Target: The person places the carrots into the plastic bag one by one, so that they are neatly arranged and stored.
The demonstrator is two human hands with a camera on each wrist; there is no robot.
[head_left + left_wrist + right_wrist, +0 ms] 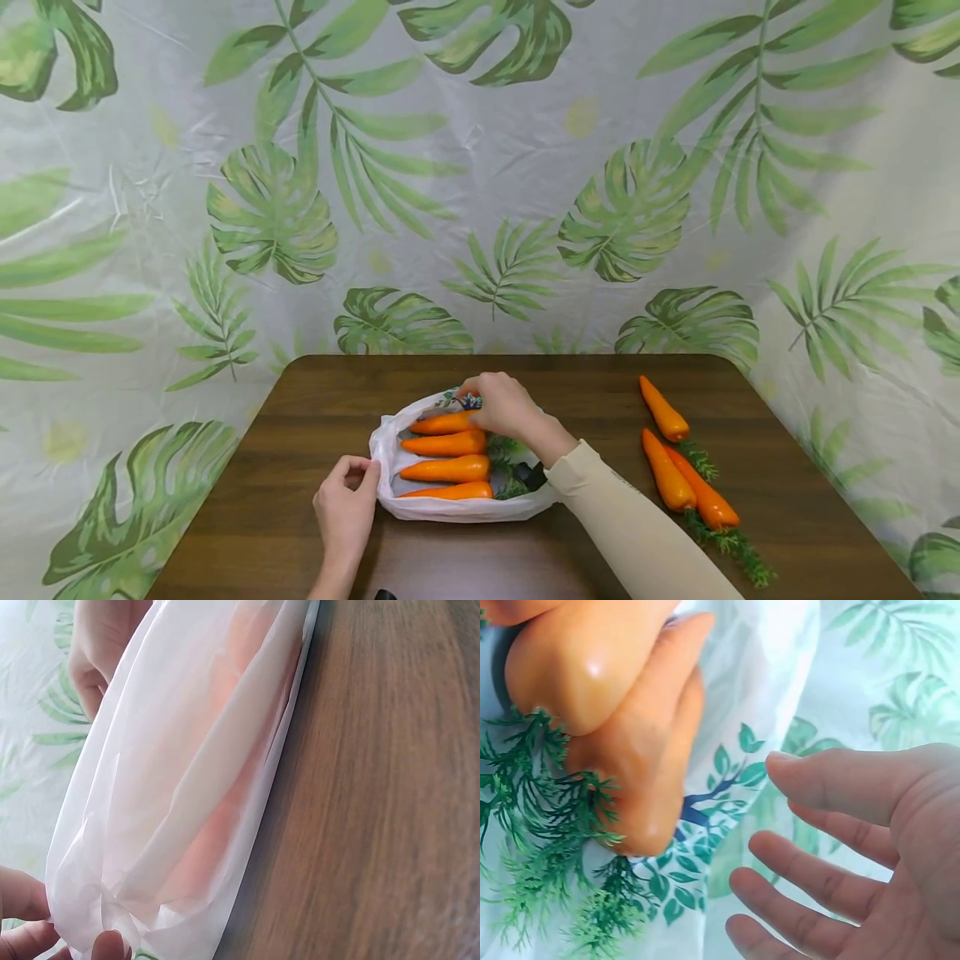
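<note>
A white plastic bag (450, 508) lies wide open on the table, its rim rolled back and a green-leaf print on its far side. Several orange carrots (446, 443) with green tops lie side by side in it, tips to the left. My left hand (345, 504) pinches the bag's left edge between thumb and fingers; the left wrist view shows the thumb against the crumpled plastic. Over the bag's far right rim is my right hand (506, 404). Its fingers (802, 870) are spread and loosely bent beside the printed plastic, holding nothing.
On the right of the dark wooden table (300, 433) lie three more carrots: one alone (663, 410) toward the back and two together, one of them the nearer carrot (667, 475). A leaf-patterned curtain (495, 208) hangs behind the table's back edge.
</note>
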